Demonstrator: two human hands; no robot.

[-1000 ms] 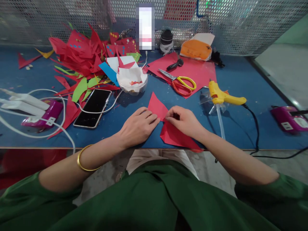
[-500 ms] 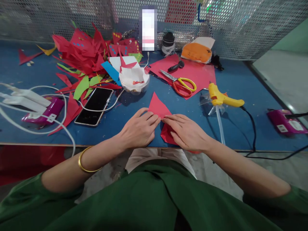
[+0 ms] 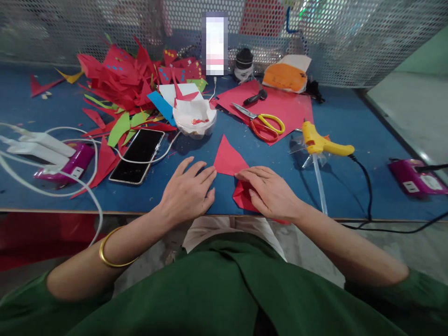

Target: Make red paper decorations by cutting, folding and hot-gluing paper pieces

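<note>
A folded red paper [image 3: 229, 158] lies near the table's front edge, its pointed end facing away from me. My right hand [image 3: 271, 191] rests over its right part, fingers together and pressing on the fold; a darker red flap shows below the fingertips. My left hand [image 3: 189, 189] is just left of the paper, palm down with fingers apart, its fingertips close to the paper's left edge and holding nothing. The part of the paper under my right palm is hidden.
Scissors [image 3: 259, 122] and a black-handled tool [image 3: 255, 97] lie on a red sheet [image 3: 297, 109]. A yellow glue gun [image 3: 325, 142] is at right. Leftward are a phone [image 3: 138, 156], a lined bowl [image 3: 195, 116], white cables and red scraps [image 3: 122, 79].
My left hand has moved left off the paper, and its fingers have spread. My right hand has stayed on the fold.
</note>
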